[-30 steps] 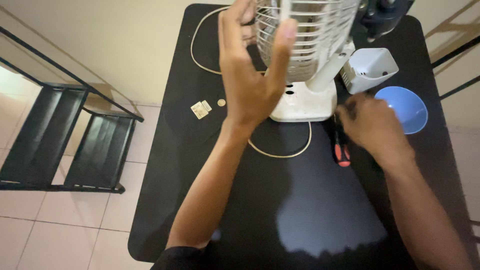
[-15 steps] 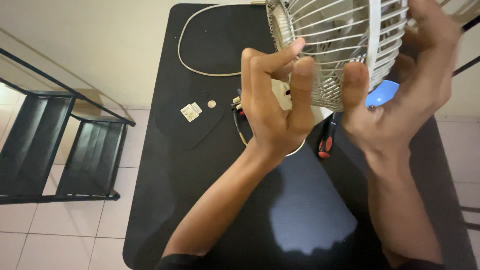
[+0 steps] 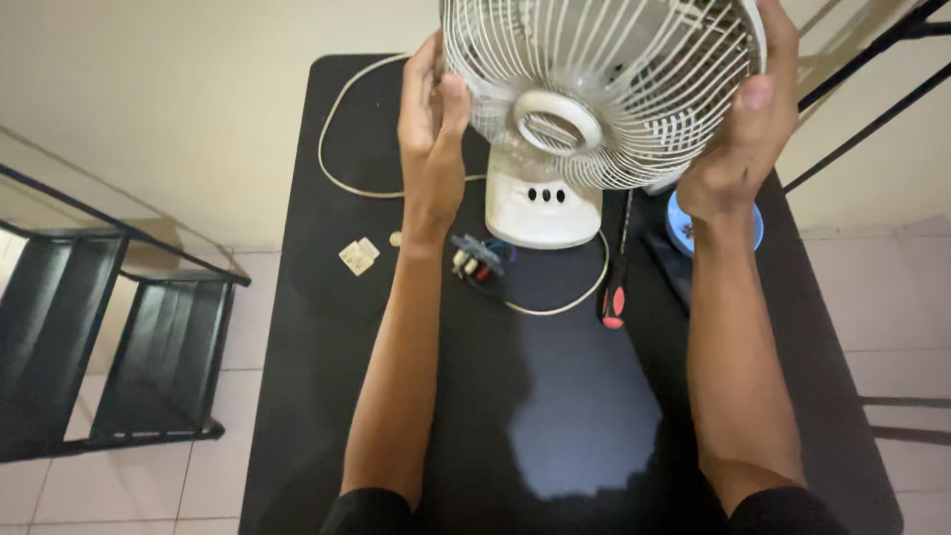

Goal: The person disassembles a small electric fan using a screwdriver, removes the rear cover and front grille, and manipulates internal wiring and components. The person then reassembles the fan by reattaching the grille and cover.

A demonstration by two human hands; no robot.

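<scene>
A white table fan (image 3: pixel 594 89) stands on a black table (image 3: pixel 555 426), its wire grille facing me and its base (image 3: pixel 543 206) behind the grille's lower rim. My left hand (image 3: pixel 431 129) grips the grille's left edge, thumb on the front wires. My right hand (image 3: pixel 743 119) clasps the right edge of the grille. A white power cord (image 3: pixel 342 178) loops across the table behind and in front of the base.
A red-handled screwdriver (image 3: pixel 614 287) lies right of the base. A small electrical part with coloured wires (image 3: pixel 475 260) sits by my left wrist. A small white piece (image 3: pixel 358 256) and a blue bowl (image 3: pixel 755 233) also rest on the table. Dark shelving (image 3: pixel 109 347) stands left.
My hands have shifted out to the two sides of the grille. The fan now faces me squarely and its base shows below the grille.
</scene>
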